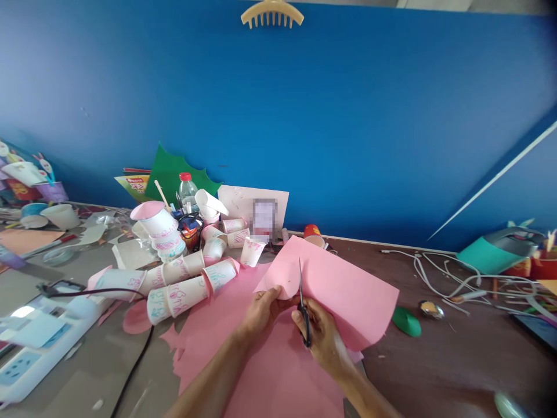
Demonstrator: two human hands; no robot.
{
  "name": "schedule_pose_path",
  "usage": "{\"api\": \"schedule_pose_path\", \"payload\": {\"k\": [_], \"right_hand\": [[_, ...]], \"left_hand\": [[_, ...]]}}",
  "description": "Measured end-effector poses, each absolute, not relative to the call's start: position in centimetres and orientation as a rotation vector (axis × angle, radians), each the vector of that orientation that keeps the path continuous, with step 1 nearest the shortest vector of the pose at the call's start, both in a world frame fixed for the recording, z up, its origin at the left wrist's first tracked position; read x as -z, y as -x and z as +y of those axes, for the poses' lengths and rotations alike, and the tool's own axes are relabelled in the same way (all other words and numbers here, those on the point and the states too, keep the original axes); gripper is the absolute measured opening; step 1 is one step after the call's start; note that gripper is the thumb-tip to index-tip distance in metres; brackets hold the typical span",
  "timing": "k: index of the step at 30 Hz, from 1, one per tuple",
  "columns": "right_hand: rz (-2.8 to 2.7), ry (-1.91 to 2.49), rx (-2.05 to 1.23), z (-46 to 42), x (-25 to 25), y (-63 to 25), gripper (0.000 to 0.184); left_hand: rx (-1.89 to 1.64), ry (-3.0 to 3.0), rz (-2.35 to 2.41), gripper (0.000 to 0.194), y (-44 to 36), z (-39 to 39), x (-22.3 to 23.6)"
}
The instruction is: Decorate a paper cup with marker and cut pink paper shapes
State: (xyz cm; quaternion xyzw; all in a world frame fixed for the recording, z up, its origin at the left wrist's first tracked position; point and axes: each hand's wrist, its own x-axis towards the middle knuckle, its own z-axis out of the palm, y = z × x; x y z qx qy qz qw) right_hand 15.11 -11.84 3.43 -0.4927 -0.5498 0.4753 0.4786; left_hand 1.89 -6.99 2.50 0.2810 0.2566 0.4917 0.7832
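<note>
Pink sheet [348, 290] seemingly partway cut
Marked paper cups [188, 295] lie left; the left hand [262, 306] pinches the sheet's near edge over more pink paper [274, 371]; scissors [305, 325], gripped by the right hand [324, 335], meet the sheet, whose broad right part looks not yet cut free.

A smooth blue partition [374, 116] behind a cluttered desktop [413, 377].
A beige, comb-toothed claw clip [272, 13] sits at the partition's upper edge; below, a clear bottle with a red cap [188, 189] stands before a jagged-edged green sheet [162, 174]. Left lies a long white power strip [43, 359]; right, tangled white cables [472, 295] near a small green cone-like piece [406, 321] (a round, shiny-rimmed object [431, 309] just beside it).
</note>
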Motion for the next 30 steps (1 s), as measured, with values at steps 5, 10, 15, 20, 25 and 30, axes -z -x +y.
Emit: {"api": "schedule_pose_path", "payload": {"k": [5, 10, 15, 20, 25, 30], "right_hand": [[-1.349, 1.217, -1.144, -11.7, -3.3, -15.1, 0.036], [-1.385, 1.247, -1.092, -11.6, -3.0, -15.3, 0.038], [-1.418, 1.270, -1.066, -11.6, -2.3, -15.8, 0.036], [-1.393, 1.267, -1.052, -11.6, -2.5, -15.5, 0.041], [-1.456, 1.286, -1.062, -11.8, -3.1, -14.8, 0.038], [-1.509, 1.290, -1.026, -12.0, -2.9, -14.6, 0.034]], "left_hand": [[-1.066, -0.625, 0.556, 0.023, -1.8, -7.1, -2.4], [-1.055, -0.620, 0.590, 0.024, -1.7, -7.0, -2.3], [-1.083, -0.649, 0.589, 0.024, -1.7, -6.9, -2.1], [-1.179, -0.676, 0.554, 0.030, -2.0, -6.9, -2.6], [-1.251, -0.573, 0.544, 0.042, -2.2, -7.1, -2.8], [-1.274, -0.504, 0.632, 0.035, -2.4, -6.9, -2.1]]}}
